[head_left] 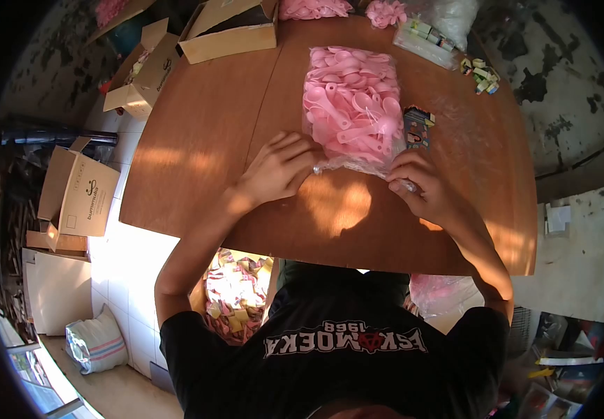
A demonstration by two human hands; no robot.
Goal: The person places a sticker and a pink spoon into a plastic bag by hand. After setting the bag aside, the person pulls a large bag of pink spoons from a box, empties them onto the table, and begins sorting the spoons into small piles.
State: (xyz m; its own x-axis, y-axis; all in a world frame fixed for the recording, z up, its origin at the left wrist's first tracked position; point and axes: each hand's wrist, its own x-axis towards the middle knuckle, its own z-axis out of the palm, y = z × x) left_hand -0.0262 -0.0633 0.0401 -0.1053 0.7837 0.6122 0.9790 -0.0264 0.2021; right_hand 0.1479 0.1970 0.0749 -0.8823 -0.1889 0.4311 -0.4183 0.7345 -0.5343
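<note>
A clear plastic bag [352, 105] packed with pink plastic spoons lies flat on the brown wooden table [211, 140]. Its gathered end faces me. My left hand [284, 166] pinches the left corner of that end between thumb and fingers. On the opposite corner, my right hand [417, 183] grips the twisted plastic, a bit of which sticks out below the fingers. Just right of the bag, close to my right hand, lies a small dark printed packet [418, 127].
An open cardboard box [228, 31] and more pink spoons [316, 7] stand along the far edge. At the far right are a clear tray [424, 43] and several small boxes [480, 75]. Below the table, a box of wrapped packets [237, 293] sits by my left side.
</note>
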